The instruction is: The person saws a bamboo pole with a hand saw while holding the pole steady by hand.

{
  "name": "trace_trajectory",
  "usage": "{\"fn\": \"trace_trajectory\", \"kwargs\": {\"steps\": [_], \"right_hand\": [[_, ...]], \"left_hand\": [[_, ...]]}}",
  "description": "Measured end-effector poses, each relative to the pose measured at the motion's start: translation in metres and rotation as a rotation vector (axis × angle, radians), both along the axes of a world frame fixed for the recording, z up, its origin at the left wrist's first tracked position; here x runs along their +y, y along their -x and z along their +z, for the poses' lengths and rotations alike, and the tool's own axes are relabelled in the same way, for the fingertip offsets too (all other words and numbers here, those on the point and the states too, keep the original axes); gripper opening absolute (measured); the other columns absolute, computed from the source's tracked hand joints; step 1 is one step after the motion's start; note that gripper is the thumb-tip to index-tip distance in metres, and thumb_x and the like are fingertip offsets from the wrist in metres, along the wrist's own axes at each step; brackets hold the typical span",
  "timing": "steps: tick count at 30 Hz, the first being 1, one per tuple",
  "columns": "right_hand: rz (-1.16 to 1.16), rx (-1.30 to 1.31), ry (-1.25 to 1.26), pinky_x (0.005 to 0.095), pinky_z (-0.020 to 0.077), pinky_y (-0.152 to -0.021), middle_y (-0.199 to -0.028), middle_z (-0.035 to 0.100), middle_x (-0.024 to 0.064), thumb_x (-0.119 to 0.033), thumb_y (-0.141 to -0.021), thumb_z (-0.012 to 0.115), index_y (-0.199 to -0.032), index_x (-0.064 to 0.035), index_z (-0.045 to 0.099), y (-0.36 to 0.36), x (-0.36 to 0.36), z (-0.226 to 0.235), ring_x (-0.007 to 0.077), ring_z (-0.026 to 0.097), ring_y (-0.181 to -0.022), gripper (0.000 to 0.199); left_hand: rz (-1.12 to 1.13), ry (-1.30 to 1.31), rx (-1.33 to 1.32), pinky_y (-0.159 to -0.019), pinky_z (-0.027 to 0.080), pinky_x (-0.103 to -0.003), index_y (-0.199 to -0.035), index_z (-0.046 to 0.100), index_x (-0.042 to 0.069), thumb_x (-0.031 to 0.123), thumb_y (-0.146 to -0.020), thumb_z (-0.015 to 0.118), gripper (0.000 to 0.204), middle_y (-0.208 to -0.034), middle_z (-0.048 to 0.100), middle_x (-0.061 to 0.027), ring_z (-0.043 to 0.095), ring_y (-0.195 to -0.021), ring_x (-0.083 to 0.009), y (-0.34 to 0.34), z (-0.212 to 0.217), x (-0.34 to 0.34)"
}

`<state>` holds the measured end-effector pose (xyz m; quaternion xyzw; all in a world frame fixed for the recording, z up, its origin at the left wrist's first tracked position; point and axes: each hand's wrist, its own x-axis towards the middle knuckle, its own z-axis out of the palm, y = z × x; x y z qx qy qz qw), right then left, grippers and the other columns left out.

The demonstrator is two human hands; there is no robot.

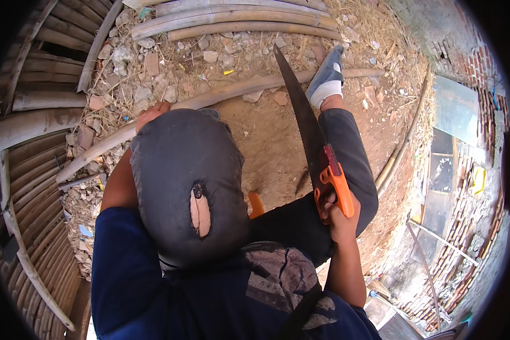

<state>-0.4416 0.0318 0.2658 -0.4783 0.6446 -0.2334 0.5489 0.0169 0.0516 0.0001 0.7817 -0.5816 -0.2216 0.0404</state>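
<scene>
My right hand (343, 218) is closed round the orange handle of a hand saw (300, 107). Its long dark blade points up and away, toothed edge to the left, apart from the pole and crossing in front of my right shin. Beyond my raised left knee, my left hand (151, 115) grips a long bamboo pole (232, 92) lying across the ground; the knee hides part of that hand. The pole slants from the lower left to the far right, passing under or behind the saw tip and my sandalled foot (327, 71).
More bamboo poles (238, 17) lie at the far side. Rubble and dry straw (147, 73) cover the ground beyond. A slatted bamboo structure (39, 192) stands left, a brick wall (464, 226) right. Part of an orange object (256, 204) shows between my legs.
</scene>
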Motion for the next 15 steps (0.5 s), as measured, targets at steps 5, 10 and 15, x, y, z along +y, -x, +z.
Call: {"fn": "trace_trajectory", "kwargs": {"steps": [5,10,15], "right_hand": [[0.01,0.019,-0.039,0.0223,0.0416,-0.051,-0.07,0.058,0.0035,0.003,-0.077,0.06,-0.088,-0.0013,0.058,-0.009,-0.002,0.003,0.0093,0.054,-0.055,0.011],[0.113,0.04,-0.007,0.0231,0.0392,-0.047,-0.071,0.056,0.0036,-0.002,-0.077,0.058,-0.09,-0.0018,0.057,-0.007,-0.005,-0.017,0.0104,0.052,-0.051,0.014],[0.099,0.032,-0.066,0.0241,0.0434,-0.061,-0.073,0.057,0.0019,0.002,-0.077,0.061,-0.082,-0.0026,0.057,-0.005,-0.009,-0.028,0.0097,0.054,-0.063,0.008]], "left_hand": [[0.04,0.033,0.007,-0.104,0.044,-0.051,-0.127,0.059,0.014,0.04,-0.092,0.062,0.044,-0.129,0.063,-0.0086,0.061,-0.125,-0.031,-0.004,-0.005,0.014],[0.04,0.021,-0.154,-0.105,0.043,-0.055,-0.132,0.055,0.014,0.04,-0.092,0.062,0.049,-0.13,0.061,-0.0098,0.061,-0.126,-0.0289,-0.001,-0.032,0.022],[0.027,-0.089,-0.143,-0.101,0.046,-0.055,-0.13,0.056,0.013,0.04,-0.09,0.064,0.049,-0.129,0.062,-0.0104,0.062,-0.123,-0.0304,0.001,-0.019,0.011]]}}
